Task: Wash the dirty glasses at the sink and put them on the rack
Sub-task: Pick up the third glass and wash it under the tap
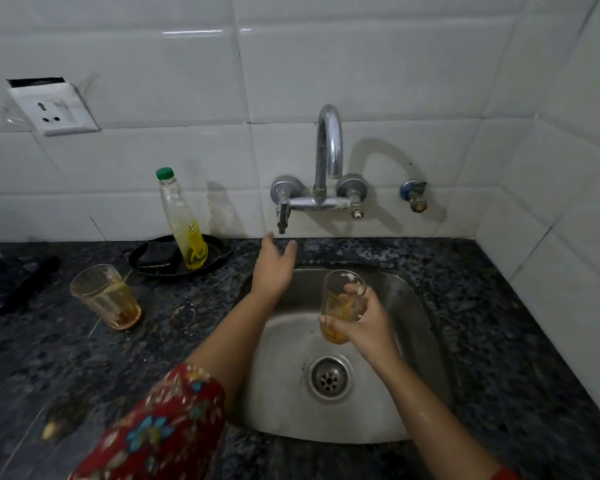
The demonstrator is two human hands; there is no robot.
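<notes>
I see the right hand [362, 318] wrapped around a dirty glass [340, 289], holding it upright over the steel sink [284, 393]. The left hand [274, 268] is spread with straight fingers, holding nothing, just under the tap's left handle [283, 209]. From here I cannot tell if they touch. A second dirty glass [106, 296] stands on the dark counter [499, 323] to the left, near a soap bottle [182, 220] leaning in a black dish [219, 252].
</notes>
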